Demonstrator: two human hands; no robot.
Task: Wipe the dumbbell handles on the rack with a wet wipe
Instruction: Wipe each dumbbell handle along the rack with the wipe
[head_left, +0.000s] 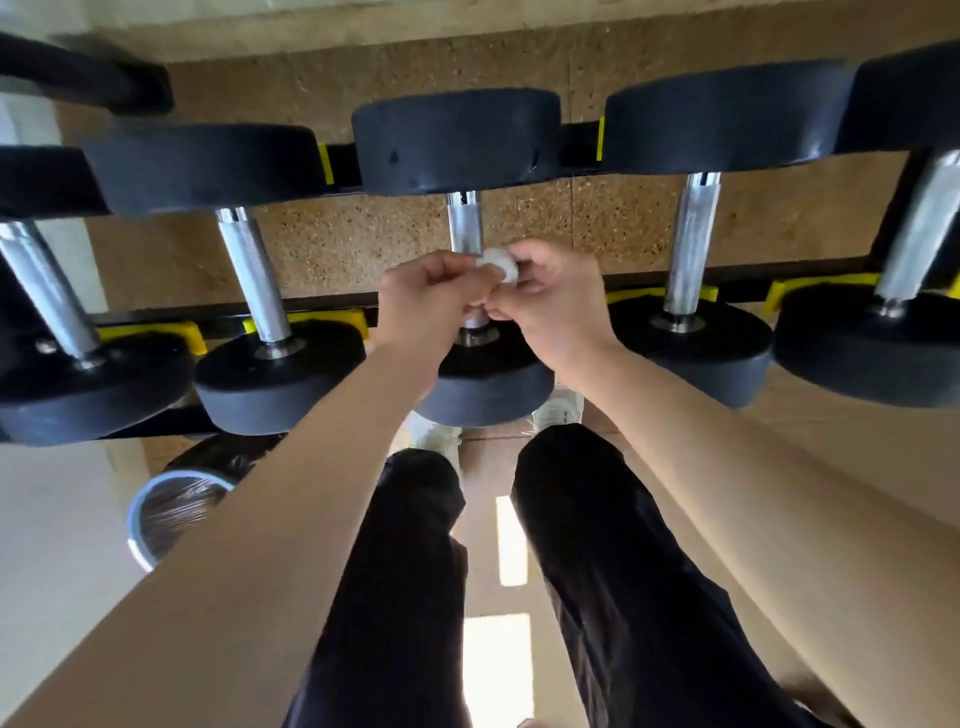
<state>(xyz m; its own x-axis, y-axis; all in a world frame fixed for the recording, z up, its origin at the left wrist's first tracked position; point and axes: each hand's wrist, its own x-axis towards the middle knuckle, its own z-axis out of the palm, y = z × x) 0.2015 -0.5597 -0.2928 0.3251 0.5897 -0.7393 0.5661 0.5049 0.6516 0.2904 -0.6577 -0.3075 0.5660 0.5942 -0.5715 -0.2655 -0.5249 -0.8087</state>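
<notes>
Several black dumbbells with silver handles lie across a black rack (337, 312) with yellow cradles. The middle dumbbell's handle (464, 221) runs straight away from me. Over its near half, my left hand (426, 296) and my right hand (550, 299) meet, both pinching a crumpled white wet wipe (500, 265). The wipe sits just above and to the right of the handle; I cannot tell whether it touches the metal. My hands hide the handle's lower part.
Neighbouring handles stand to the left (254, 275) and right (688, 244). A round bin with a black liner (176, 499) stands on the floor at lower left, under my left forearm. My legs in black trousers and pale shoes are below the rack.
</notes>
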